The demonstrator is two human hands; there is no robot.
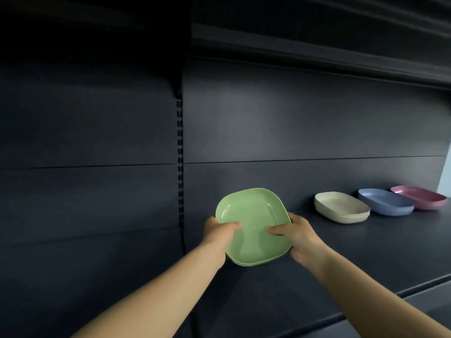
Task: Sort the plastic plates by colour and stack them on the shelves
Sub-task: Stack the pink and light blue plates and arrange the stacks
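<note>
Both of my hands hold the green plates, a small stack tilted up toward me just over the dark shelf near its left end. My left hand grips the left rim, thumb curled onto the top plate's inner face; my right hand grips the right rim the same way, its fingers clamped under the stack. Farther right along the shelf, well apart from me, sit the cream plates, then the blue plates, then the pink plates, side by side against the back panel.
</note>
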